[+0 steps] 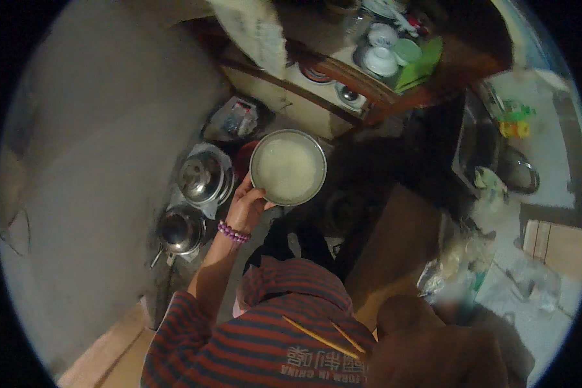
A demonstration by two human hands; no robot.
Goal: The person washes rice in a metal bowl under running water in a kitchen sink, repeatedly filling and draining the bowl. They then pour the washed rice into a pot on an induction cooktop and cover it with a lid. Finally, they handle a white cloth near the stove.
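My left hand grips the lower left rim of a round metal bowl, thumb at the edge. The bowl holds pale, whitish contents, which may be rice or a cloudy liquid. A purple bead bracelet circles the left wrist. Very near the camera at the lower right, my right hand is dark and blurred. Two thin yellow sticks, seemingly chopsticks, run leftward from it over the striped shirt. Its fingers are hard to make out.
Lidded metal pots and a pan stand along the left wall. Beyond the bowl is a wooden cabinet, with white bowls above it. A metal sink and a counter cluttered with plastic bags lie to the right.
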